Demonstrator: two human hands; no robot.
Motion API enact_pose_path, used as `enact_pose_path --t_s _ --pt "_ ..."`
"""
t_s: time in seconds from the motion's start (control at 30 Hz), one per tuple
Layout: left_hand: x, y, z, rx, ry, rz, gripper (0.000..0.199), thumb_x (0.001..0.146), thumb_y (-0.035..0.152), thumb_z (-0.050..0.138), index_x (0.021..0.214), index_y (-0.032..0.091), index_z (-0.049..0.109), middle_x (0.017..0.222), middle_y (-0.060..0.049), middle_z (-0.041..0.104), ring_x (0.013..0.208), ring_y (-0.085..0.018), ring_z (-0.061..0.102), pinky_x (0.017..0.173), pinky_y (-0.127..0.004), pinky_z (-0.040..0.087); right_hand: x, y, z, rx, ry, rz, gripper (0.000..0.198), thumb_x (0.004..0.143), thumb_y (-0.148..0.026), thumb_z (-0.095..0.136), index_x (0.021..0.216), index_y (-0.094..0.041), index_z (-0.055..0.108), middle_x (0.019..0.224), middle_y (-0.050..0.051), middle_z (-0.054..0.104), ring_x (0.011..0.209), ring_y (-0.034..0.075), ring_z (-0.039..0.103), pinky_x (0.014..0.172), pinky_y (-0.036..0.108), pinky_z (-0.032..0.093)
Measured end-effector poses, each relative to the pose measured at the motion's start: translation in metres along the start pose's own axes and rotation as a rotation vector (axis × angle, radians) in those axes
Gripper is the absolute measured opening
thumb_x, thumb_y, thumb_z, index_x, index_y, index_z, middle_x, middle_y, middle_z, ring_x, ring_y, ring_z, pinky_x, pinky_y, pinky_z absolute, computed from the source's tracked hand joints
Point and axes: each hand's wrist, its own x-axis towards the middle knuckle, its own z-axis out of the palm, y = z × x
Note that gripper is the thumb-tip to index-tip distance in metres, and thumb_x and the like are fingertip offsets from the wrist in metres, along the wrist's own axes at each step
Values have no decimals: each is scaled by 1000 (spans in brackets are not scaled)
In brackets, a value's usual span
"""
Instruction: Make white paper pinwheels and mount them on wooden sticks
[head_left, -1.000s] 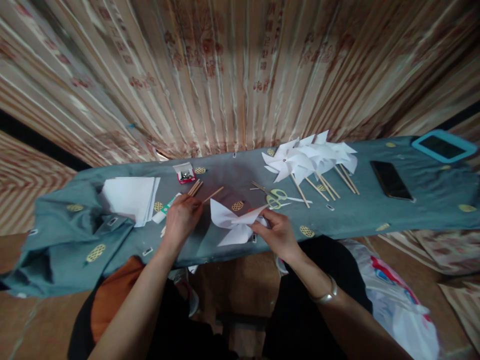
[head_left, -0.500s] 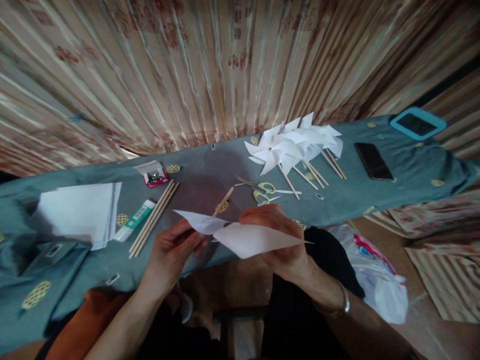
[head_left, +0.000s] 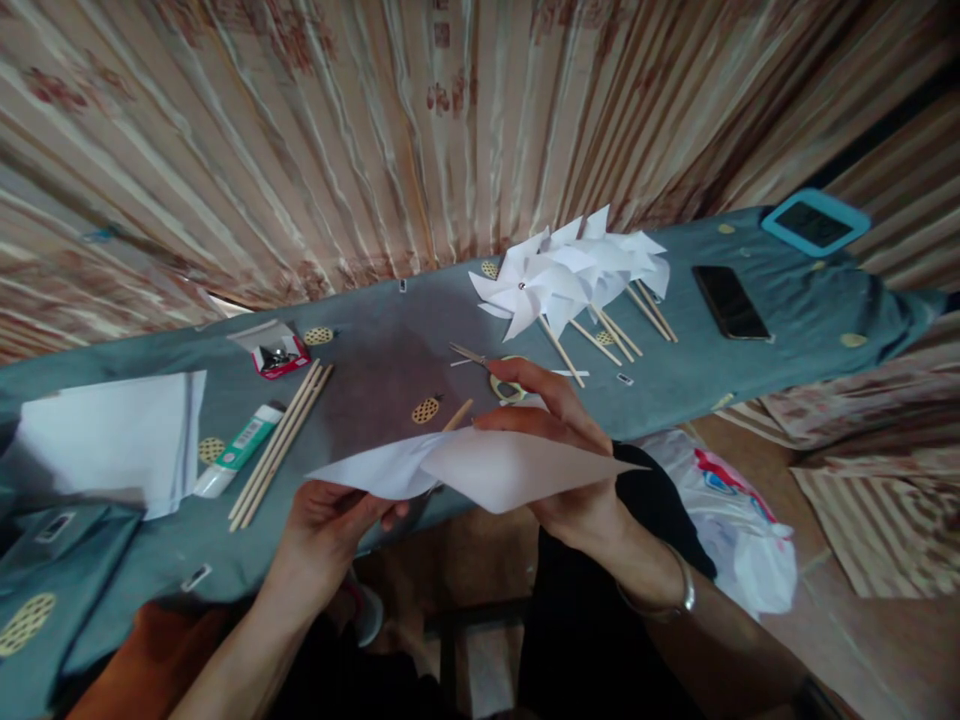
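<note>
A white paper pinwheel (head_left: pixel 502 470) is held up between my hands, its blades seen almost edge-on. My left hand (head_left: pixel 334 530) pinches the underside of its left blade between thumb and fingers. On the other side, my right hand (head_left: pixel 570 480) is curled behind the paper, index finger raised and bent; the paper hides part of its grip. The tip of a wooden stick (head_left: pixel 459 413) pokes out above the pinwheel. Behind my right fingers lie scissors (head_left: pixel 474 355) with pale green handles, partly covered.
Finished pinwheels (head_left: pixel 555 285) on sticks lie at the back. To the left are paper sheets (head_left: pixel 112 440), a glue stick (head_left: pixel 244 450), wooden sticks (head_left: pixel 281 445) and a red box of metal pins (head_left: pixel 277 352). A phone (head_left: pixel 730 302) and a blue-framed device (head_left: pixel 817 222) lie right.
My right index finger has lifted away from the paper and now overlaps the scissors. The pinwheel has tilted and spread wider to both sides. The view has shifted slightly right.
</note>
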Motion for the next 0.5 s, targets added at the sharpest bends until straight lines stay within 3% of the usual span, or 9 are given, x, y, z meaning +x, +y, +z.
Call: enact_pose_path --t_s 0.5 --pt "-3 5 4 3 -1 -14 10 64 23 76 63 18 68 53 -2 64 48 -14 52 48 -25 42 -3 2 2 83 -70 82 29 96 -41 47 112 -30 69 138 1 58 127 27 55 105 49 49"
